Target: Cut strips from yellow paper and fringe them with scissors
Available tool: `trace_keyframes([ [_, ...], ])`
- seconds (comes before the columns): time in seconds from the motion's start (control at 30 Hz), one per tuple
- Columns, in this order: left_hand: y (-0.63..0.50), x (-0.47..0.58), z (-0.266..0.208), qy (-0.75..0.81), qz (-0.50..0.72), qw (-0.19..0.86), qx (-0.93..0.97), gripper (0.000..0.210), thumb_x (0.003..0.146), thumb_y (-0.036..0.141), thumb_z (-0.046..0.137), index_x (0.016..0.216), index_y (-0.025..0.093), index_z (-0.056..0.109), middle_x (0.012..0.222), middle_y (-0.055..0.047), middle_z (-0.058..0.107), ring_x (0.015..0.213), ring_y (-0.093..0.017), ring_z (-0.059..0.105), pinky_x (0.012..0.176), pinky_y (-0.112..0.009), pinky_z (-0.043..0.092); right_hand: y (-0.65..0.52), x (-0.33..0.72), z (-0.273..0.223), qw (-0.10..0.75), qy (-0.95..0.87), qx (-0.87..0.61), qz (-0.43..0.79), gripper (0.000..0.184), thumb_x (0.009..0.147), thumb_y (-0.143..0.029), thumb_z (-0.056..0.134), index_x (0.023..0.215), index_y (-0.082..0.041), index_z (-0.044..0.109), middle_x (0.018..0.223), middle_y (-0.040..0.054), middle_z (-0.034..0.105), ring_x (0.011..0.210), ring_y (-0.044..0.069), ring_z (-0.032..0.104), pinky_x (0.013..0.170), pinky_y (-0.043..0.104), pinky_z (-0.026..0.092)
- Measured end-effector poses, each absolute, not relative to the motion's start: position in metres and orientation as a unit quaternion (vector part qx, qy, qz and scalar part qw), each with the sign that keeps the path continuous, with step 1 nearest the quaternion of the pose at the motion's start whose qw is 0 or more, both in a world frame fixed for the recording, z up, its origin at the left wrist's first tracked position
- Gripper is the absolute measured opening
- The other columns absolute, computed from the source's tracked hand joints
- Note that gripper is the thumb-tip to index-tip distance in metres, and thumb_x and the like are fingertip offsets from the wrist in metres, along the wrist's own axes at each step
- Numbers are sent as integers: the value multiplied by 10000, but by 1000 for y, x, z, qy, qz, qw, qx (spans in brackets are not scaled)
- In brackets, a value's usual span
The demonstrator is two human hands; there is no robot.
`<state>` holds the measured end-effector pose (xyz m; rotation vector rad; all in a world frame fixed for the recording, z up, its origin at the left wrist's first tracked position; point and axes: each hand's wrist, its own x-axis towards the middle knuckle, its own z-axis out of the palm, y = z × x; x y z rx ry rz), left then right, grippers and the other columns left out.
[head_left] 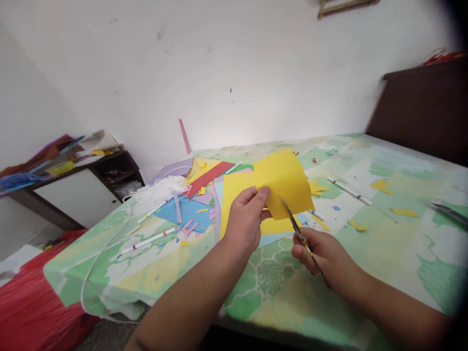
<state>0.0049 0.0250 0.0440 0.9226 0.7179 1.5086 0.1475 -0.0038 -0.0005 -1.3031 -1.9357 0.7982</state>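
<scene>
My left hand (246, 219) pinches a sheet of yellow paper (283, 178) by its lower left part, thumb on top. The sheet is raised above the table and curls at its far right edge. In my right hand (318, 251) is a pair of scissors (298, 231), fingers wrapped round the handles. Their blades point up and left and meet the lower edge of the yellow paper. Whether the blades are parted is too small to tell. Under the held sheet lies a stack of coloured paper (234, 192), yellow uppermost, with light blue and purple edges showing.
A green patterned cloth covers the table (270, 297). Yellow scraps (382, 186) and a striped stick (349, 191) lie on the right. To the left are blue paper (190, 212), a red strip (208, 178) and white string (164, 187). A cabinet (80, 192) stands beyond the table's left side.
</scene>
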Motion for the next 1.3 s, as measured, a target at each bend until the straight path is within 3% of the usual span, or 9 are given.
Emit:
trace_keyframes([
  [0.43,25,2,39,342,660,484,462,175,686,334,637,620,176,602,574,39,539,537,-59,476,507,-186,387,-5,148,-4,326,-718,-492,369,383,752,-563,423,597,-221,353,478,-39,382,450,104,338,414,241,278],
  [0.77,18,6,38,394,625,415,531,226,688,333,622,542,165,579,508,43,494,494,-56,418,488,-192,345,-7,149,-4,360,-720,-465,369,416,753,-607,400,656,-203,424,510,-32,391,474,106,364,422,241,315],
  [0.97,15,10,36,377,617,451,524,193,701,336,608,596,174,606,568,25,562,537,-75,498,523,-200,403,-8,149,-2,371,-715,-475,353,443,750,-635,369,625,-210,388,493,-37,381,452,97,340,415,241,297],
  [1.1,17,8,35,387,624,414,537,193,699,336,612,593,176,612,553,32,528,523,-65,451,501,-192,371,-8,149,-2,368,-714,-478,356,439,747,-627,384,597,-216,354,472,-47,358,436,91,307,406,238,266],
  [1.3,18,6,34,408,613,399,547,269,676,359,629,521,162,531,510,44,443,491,-57,377,455,-194,309,-7,149,-5,371,-704,-481,369,467,734,-663,372,607,-214,365,498,-33,403,459,106,382,447,257,323],
])
